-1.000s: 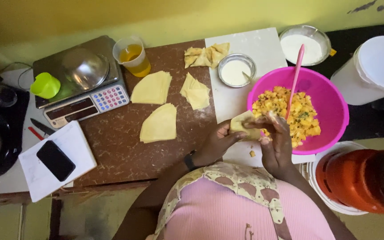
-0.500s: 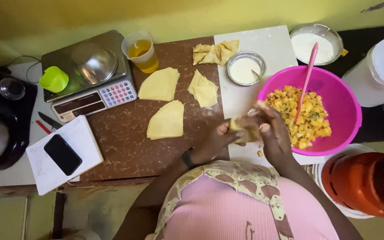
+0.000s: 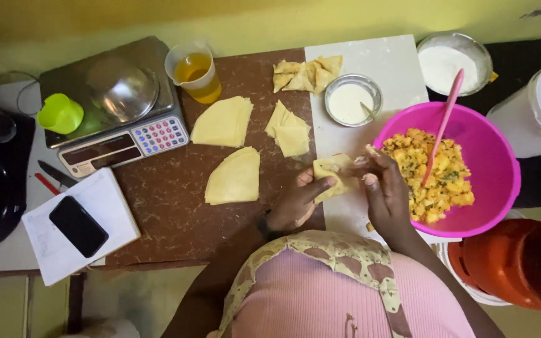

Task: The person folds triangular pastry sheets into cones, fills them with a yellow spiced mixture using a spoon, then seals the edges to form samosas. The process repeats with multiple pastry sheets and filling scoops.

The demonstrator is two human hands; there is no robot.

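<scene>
Between my two hands sits the folded pastry pocket (image 3: 332,177), held just above the white board (image 3: 370,69) so any crumbs fall there. The fingers of my left hand (image 3: 295,203) are clamped under and around it, thumb across the front, cupping it like a cone; the fingers of my right hand (image 3: 384,191) are pinched together at its open top edge, pressing filling down. Just right of my fingers stands the pink bowl (image 3: 502,169) of yellow filling with its pink spoon (image 3: 443,125), close for scooping. Ahead of them waits the small bowl of white paste (image 3: 352,100), and to the left lie stacked pastry sheets (image 3: 236,176) on the table (image 3: 158,213).
</scene>
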